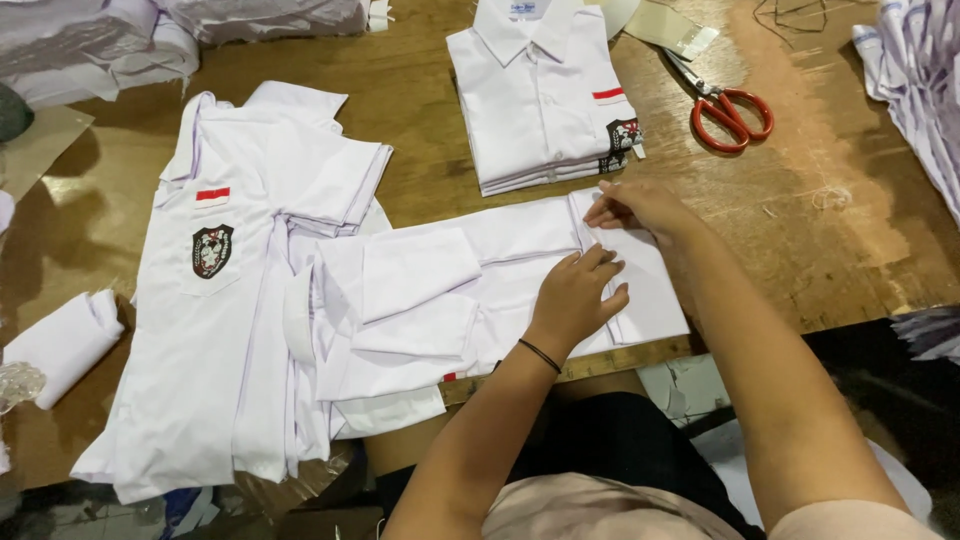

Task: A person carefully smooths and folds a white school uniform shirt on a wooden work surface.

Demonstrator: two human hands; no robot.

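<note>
My left hand lay flat and open on one half-folded white shirt. My right hand pinched its hem. I counted one pair of red scissors.

White shirts on a brown wooden table

The half-folded white cotton shirt, the flat-lying white shirt and the folded white shirt stack are plain; two bear a red-and-white strip and a black, red and white crest. The red-handled metal scissors shine silver. A thin black wristband circles one wrist.
</note>
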